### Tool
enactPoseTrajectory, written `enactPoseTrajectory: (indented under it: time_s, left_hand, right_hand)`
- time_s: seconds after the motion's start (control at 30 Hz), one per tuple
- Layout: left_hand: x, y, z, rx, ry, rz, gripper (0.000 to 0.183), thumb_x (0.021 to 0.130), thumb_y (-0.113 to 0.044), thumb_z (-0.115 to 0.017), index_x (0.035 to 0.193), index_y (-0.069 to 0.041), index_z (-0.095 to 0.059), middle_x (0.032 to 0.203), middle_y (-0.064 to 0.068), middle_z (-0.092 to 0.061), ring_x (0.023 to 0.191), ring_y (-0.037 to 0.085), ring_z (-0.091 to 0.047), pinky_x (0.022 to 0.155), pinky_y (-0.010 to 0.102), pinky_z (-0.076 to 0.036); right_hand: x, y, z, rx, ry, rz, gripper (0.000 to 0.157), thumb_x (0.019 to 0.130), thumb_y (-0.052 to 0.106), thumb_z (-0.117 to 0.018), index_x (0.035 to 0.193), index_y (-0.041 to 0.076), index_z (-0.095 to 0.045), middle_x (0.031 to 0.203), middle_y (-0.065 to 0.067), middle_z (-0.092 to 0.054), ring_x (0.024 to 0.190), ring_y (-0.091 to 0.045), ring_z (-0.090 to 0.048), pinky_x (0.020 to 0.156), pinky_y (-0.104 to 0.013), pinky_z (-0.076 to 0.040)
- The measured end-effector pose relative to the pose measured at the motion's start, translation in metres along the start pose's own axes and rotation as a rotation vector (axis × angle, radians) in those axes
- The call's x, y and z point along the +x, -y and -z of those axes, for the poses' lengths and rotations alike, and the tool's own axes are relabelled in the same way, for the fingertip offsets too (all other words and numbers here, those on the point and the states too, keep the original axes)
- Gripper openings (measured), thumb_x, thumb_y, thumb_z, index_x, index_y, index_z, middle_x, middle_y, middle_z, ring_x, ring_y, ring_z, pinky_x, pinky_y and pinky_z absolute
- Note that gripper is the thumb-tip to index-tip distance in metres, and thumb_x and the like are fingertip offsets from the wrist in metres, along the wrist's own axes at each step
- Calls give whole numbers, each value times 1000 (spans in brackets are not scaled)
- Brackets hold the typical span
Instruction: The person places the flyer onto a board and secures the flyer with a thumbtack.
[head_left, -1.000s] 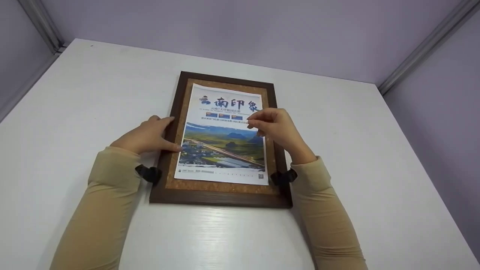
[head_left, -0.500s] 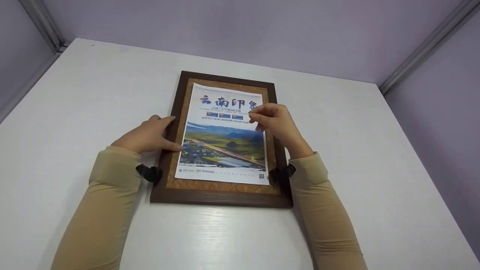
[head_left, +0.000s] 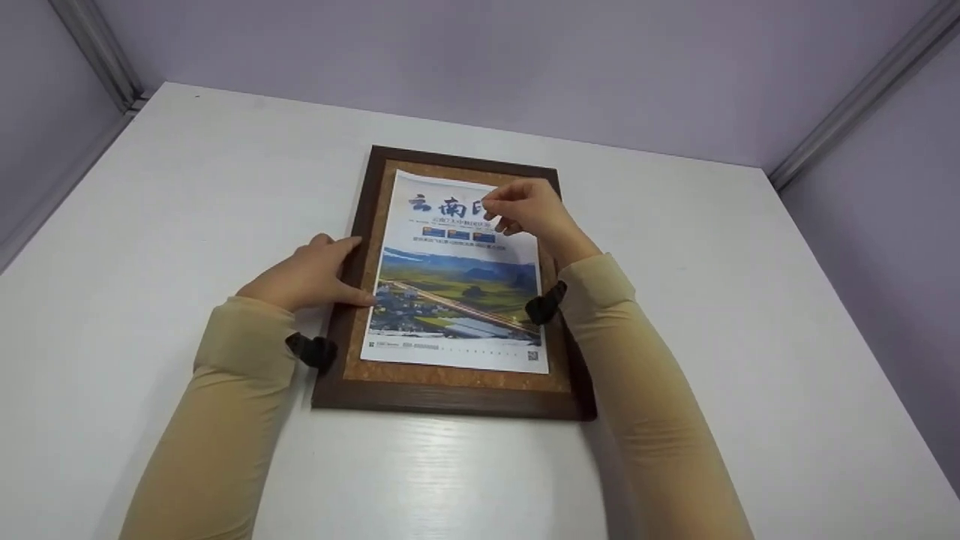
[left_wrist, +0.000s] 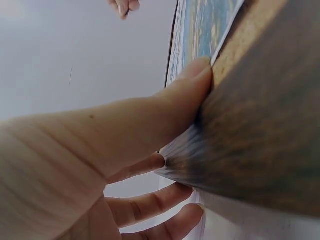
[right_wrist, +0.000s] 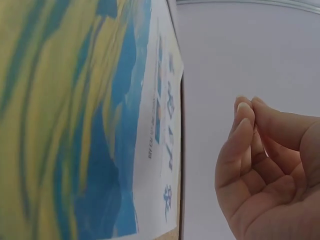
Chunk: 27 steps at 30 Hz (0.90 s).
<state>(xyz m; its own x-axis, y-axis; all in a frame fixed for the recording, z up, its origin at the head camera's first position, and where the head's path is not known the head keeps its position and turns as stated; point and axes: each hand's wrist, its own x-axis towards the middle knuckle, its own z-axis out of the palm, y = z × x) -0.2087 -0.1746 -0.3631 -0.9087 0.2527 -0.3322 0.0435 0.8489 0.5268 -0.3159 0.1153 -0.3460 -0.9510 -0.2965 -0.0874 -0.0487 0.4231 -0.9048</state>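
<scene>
A poster [head_left: 457, 315] with a landscape and Chinese lettering lies on a cork board [head_left: 450, 376] with a dark brown wooden frame [head_left: 442, 399]. My left hand [head_left: 307, 274] grips the board's left side. In the left wrist view, its thumb [left_wrist: 175, 102] presses at the poster's edge and the other fingers reach along the frame's outer side. My right hand [head_left: 532, 210] is raised over the poster's upper right, apart from it, thumb and fingertips pinched together. A tiny dark thing [left_wrist: 126, 13] shows at those fingertips in the left wrist view; its kind is hidden.
The board lies on a white table [head_left: 735, 337]. Pale lilac panels [head_left: 480, 67] rise behind and at both sides, with metal posts [head_left: 847, 97] at the corners. Each wrist wears a small black camera mount [head_left: 313, 351].
My right hand has moved up and to the left over the poster, now covering part of the title. The left hand keeps its grip on the board. The head view has shifted slightly.
</scene>
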Motion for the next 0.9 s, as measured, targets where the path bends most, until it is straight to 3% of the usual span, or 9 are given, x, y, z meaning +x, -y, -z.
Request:
enactPoseTrajectory:
  time_s: [0.47, 0.7, 0.9]
  left_hand:
    - [-13, 1, -12, -32, -15, 15, 101, 86, -39, -76, 158, -2, -16, 148, 37, -26, 136, 52, -34, 110, 65, -33]
    - [-16, -3, -13, -43, -9, 15, 101, 86, -40, -76, 159, -5, -15, 148, 35, -27, 136, 51, -34, 109, 64, -34]
    - [-17, -3, -11, -37, -9, 27, 100, 87, -40, -75, 159, -6, -15, 150, 35, -25, 138, 51, -32, 109, 65, -34]
  right_hand:
    - [41, -13, -28, 6, -63, -221, 15, 95, 16, -68, 99, 3, -73, 80, -3, -67, 61, -10, -57, 58, -21, -48]
    - [48, -10, -27, 155, -90, -330, 10, 93, 6, -67, 85, 0, -69, 72, -7, -65, 51, -11, -53, 51, -21, -47]
    - [46, -7, -28, 136, -118, -360, 9, 92, 7, -69, 85, 1, -71, 67, -4, -65, 50, -10, -53, 50, -20, -47]
